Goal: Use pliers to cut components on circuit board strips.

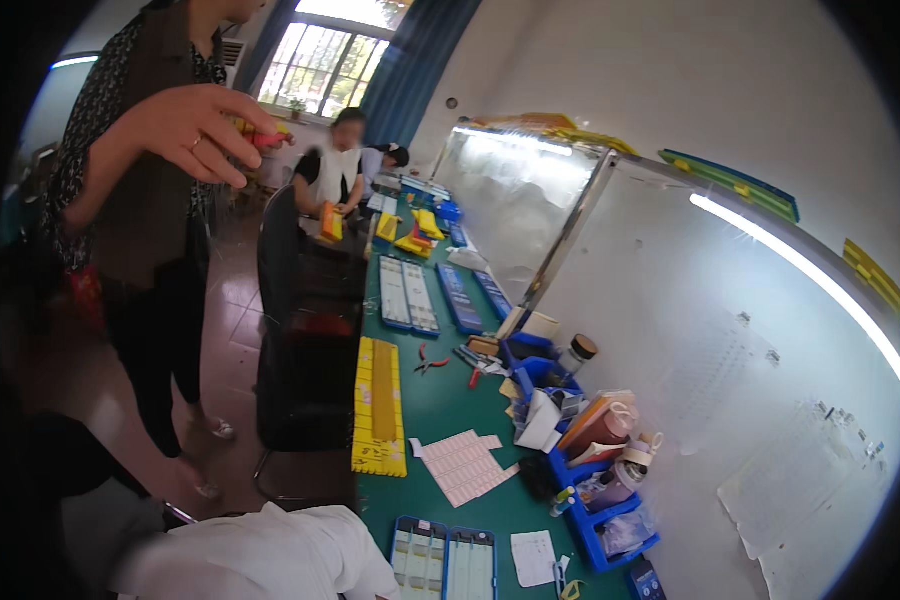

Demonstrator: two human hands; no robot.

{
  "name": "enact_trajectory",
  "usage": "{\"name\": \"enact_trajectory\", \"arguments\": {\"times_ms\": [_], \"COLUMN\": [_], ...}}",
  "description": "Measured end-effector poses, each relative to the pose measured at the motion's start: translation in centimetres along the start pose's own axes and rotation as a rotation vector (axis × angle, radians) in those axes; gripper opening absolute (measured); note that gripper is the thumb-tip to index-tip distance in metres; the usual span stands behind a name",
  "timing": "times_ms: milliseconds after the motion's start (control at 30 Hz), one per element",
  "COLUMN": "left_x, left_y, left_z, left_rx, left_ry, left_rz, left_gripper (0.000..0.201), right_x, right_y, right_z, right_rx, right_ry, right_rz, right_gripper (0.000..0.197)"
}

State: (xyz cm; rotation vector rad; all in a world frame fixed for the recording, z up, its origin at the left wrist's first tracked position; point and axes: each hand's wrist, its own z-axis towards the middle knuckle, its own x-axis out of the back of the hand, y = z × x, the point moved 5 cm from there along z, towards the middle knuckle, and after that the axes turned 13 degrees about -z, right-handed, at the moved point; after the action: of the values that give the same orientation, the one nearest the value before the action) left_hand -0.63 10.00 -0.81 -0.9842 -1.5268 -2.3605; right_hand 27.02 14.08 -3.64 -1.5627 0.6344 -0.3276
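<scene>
Neither my left hand nor my right hand shows. White clothing (270,555) fills part of the lower edge; I cannot tell whose it is. At the upper left, a standing person's hand (190,130) pinches a small pink and yellow thing (266,138). On the green table (420,400) lies a long yellow panel (378,410) along the left edge. Beside it is a printed sheet with stepped edges (465,467). Red-handled pliers (430,362) rest farther back. A blue case (445,560) with pale compartments lies open at the near end.
Blue bins (605,530) holding bottles and papers line the table's right side, against a translucent partition (670,300). A white paper (535,557) lies near them. Black chairs (290,330) stand left of the table. Another person (335,175) sits farther back, near more blue cases (408,295).
</scene>
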Motion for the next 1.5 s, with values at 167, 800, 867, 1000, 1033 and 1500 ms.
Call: {"name": "enact_trajectory", "arguments": {"times_ms": [167,800,867,1000,1033,1500], "left_x": [0.7,-6.1,-9.1,-6.1,-4.8,-6.2], "left_y": [-0.9,1.5,-0.9,2.7,3.7,1.3], "left_z": [-0.5,1.1,0.8,1.9,1.9,1.7], "left_rx": [0.034,-0.248,-0.364,-0.307,-0.078,-0.054], "left_ry": [0.036,-0.298,-0.175,-0.071,-0.244,-0.099], "left_rz": [-0.005,0.294,0.483,0.287,-0.217,-0.266], "left_gripper": [0.06,0.055,0.064,0.083,0.083,0.069], "right_x": [-2.2,6.3,7.4,10.2,10.3,9.3], "right_y": [0.4,1.1,1.4,1.7,1.8,2.0], "right_z": [1.0,0.3,0.4,0.0,-0.2,-0.1], "right_rx": [-0.034,-0.041,-0.043,-0.045,-0.049,-0.044], "right_ry": [-0.08,0.253,0.267,0.313,0.313,0.296], "right_rz": [-0.044,0.12,0.17,0.231,0.259,0.197], "right_gripper": [0.036,0.033,0.033,0.033,0.033,0.036]}}
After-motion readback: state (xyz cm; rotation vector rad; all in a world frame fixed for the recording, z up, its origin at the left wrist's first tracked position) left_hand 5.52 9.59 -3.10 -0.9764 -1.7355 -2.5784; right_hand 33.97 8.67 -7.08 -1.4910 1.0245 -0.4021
